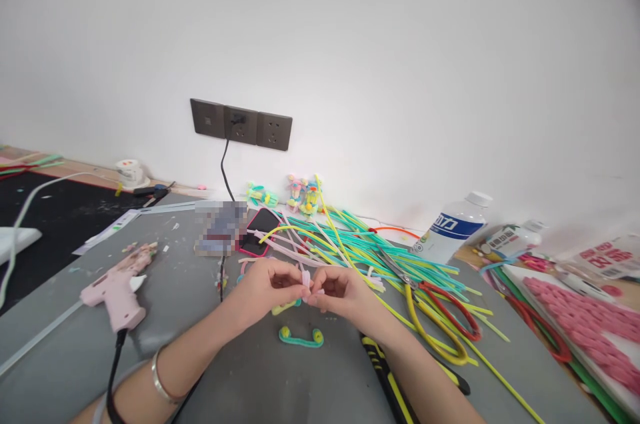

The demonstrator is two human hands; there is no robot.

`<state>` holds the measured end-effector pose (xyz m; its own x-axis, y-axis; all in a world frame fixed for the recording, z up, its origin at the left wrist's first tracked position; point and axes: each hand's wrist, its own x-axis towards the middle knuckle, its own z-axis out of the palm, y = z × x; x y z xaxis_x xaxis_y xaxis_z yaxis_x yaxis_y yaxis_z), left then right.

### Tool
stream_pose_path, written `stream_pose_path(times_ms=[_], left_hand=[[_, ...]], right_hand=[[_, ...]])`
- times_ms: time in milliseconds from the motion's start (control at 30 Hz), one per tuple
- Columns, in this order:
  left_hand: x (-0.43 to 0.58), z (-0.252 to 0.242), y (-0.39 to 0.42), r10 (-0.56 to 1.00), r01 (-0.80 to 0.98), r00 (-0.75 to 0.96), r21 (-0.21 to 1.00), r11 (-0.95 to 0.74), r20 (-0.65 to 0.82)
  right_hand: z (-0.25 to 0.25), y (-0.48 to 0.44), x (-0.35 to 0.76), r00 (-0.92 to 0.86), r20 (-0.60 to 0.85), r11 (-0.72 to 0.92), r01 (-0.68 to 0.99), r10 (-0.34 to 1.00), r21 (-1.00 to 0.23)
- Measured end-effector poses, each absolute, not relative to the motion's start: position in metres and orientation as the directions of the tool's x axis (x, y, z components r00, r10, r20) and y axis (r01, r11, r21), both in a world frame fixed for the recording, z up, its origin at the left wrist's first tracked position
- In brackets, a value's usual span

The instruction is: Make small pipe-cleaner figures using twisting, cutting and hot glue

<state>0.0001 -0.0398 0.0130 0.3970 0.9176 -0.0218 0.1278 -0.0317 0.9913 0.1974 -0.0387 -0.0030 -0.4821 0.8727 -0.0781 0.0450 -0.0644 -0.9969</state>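
Observation:
My left hand (267, 287) and my right hand (345, 292) meet over the grey table (300, 391), each with thumb and fingers pinched together. Between their fingertips is a pale pink pipe cleaner (306, 277), bent into a small piece; its exact shape is partly hidden. Just below the hands lies a teal pipe cleaner piece (303, 343) with a yellow coil at each end. Another yellow and teal piece (285, 308) shows partly behind my left fingers. A loose heap of teal, yellow and pink pipe cleaners (360, 247) spreads behind and right of my hands.
Left lies a pink glue gun (115, 287) with a black cord. Scissors (413, 287) rest on the heap; a yellow-black tool handle (383, 371) lies near my right forearm. Behind are a phone (260, 231), small pipe cleaner figures (311, 196) and a bottle (453, 231).

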Motion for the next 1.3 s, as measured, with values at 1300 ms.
stream_pose_path(times_ms=[1300], left_hand=[[-0.005,0.009,-0.047,0.767,0.1,0.611,0.98,0.17,-0.196]], right_hand=[[-0.001,-0.037,0.207,-0.62,-0.149,-0.194,-0.004,0.77,-0.981]])
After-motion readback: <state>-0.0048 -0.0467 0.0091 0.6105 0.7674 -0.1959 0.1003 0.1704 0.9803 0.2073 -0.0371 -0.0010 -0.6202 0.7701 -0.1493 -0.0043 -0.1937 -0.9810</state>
